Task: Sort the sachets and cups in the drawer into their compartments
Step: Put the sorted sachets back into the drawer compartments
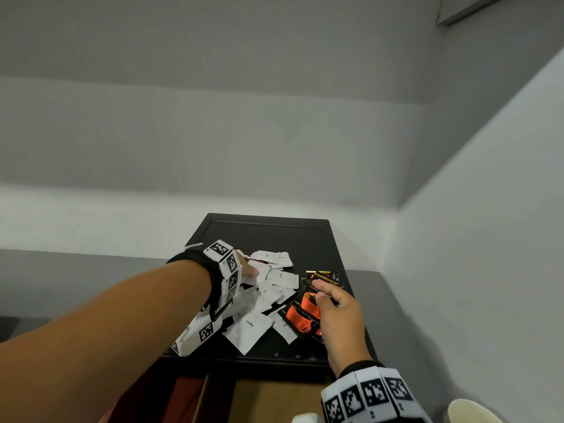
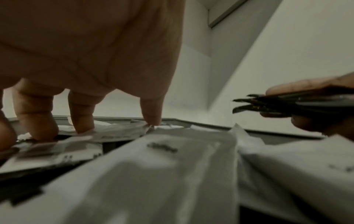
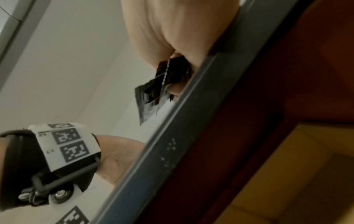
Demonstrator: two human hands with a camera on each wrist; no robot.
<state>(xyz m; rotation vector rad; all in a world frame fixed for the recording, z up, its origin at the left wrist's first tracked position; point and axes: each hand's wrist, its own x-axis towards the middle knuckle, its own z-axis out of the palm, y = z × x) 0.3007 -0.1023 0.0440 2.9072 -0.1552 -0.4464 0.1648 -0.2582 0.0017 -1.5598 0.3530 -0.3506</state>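
A black tray (image 1: 268, 233) on the grey counter carries a loose heap of white sachets (image 1: 248, 329), one marked Coffee. My left hand (image 1: 248, 270) reaches over the heap, and its straight fingers (image 2: 82, 118) press their tips down on the white sachets (image 2: 162, 166). On the tray's right side my right hand (image 1: 319, 290) pinches a thin stack of black sachets (image 1: 325, 277) between thumb and fingers, also visible in the wrist views (image 2: 277, 104) (image 3: 162, 84). Orange-and-black sachets (image 1: 300, 319) show beside and under the right palm.
The tray's far half is bare. Below its front edge (image 3: 172, 144) is a brown drawer interior (image 1: 274, 398). A pale paper cup (image 1: 470, 412) stands at the bottom right. Grey walls close in behind and on the right.
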